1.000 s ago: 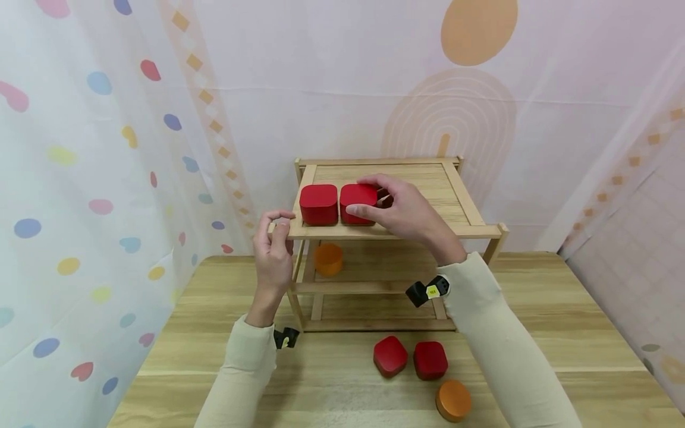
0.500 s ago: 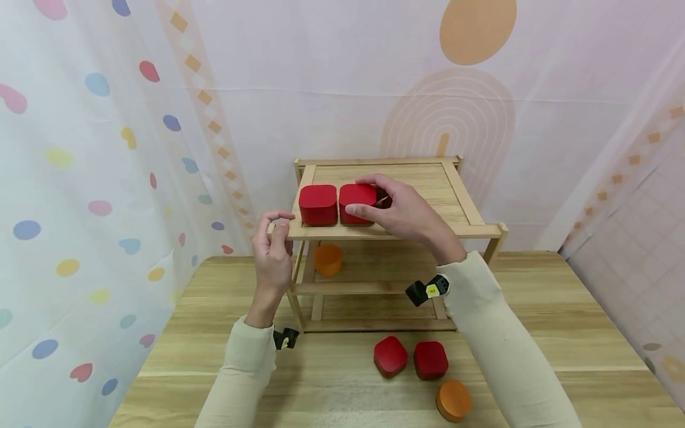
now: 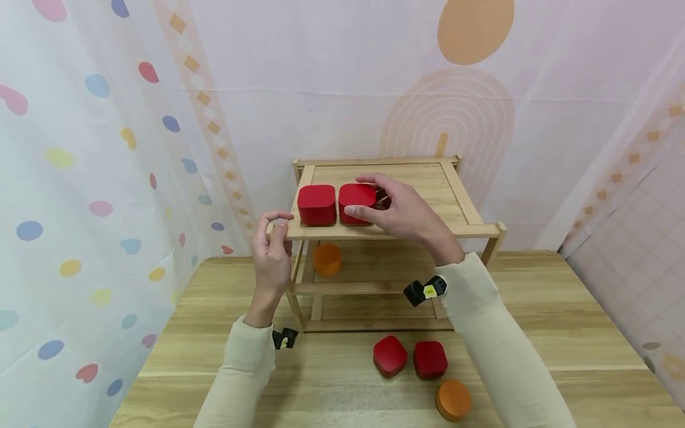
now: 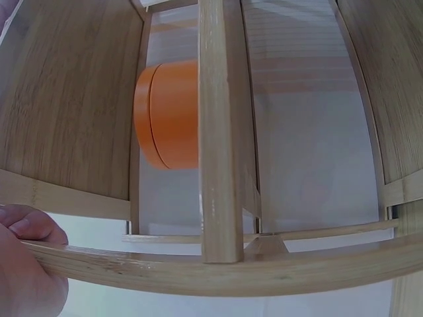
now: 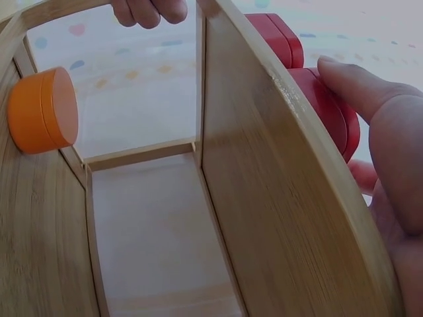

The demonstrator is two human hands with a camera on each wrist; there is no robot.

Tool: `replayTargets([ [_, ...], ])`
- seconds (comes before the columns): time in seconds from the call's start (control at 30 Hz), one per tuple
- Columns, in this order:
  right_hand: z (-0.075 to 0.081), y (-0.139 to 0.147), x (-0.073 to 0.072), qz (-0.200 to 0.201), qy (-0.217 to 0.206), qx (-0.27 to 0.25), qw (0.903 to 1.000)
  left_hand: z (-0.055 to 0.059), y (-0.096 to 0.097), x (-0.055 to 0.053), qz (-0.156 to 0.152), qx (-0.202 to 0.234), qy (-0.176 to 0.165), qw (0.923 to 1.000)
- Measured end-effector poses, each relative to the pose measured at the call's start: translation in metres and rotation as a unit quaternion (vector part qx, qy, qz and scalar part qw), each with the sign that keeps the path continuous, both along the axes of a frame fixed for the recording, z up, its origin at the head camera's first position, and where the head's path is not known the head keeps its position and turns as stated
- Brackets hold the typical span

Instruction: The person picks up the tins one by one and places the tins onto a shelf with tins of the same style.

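Observation:
Two red rounded-square tins stand side by side at the front left of the wooden shelf's top board (image 3: 417,175). My right hand (image 3: 404,208) grips the right red tin (image 3: 355,195), thumb on its front and fingers behind. The left red tin (image 3: 317,205) sits close beside it, untouched. My left hand (image 3: 273,252) holds the top board's front left corner, its fingers curled round the wooden edge. In the right wrist view, my right thumb (image 5: 357,82) presses the tin's side. An orange round tin (image 4: 173,113) stands on the middle shelf, below the left hand.
On the table (image 3: 214,351), in front of the shelf, lie two more red tins, one turned like a diamond (image 3: 390,356) and one squarer to the view (image 3: 430,359). Another orange round tin (image 3: 453,400) is near the right forearm. A patterned curtain (image 3: 321,77) hangs behind.

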State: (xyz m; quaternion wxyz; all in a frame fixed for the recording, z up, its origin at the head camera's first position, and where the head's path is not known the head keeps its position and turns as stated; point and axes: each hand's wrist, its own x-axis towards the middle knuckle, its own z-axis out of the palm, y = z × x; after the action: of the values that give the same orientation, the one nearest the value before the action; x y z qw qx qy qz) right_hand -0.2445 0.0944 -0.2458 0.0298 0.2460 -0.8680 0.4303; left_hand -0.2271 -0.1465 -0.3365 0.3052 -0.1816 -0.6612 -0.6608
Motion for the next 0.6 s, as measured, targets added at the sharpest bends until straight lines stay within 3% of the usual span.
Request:
replayTargets([
  [0.33, 0.000, 0.002, 0.003, -0.014, 0.059, 0.000, 0.9982, 0.002, -0.001, -0.001, 0.001, 0.000, -0.003, 1.0000],
  [0.6, -0.002, 0.013, 0.017, -0.020, 0.083, -0.010, 0.9963, 0.000, 0.005, -0.002, -0.001, -0.007, -0.004, 1.0000],
])
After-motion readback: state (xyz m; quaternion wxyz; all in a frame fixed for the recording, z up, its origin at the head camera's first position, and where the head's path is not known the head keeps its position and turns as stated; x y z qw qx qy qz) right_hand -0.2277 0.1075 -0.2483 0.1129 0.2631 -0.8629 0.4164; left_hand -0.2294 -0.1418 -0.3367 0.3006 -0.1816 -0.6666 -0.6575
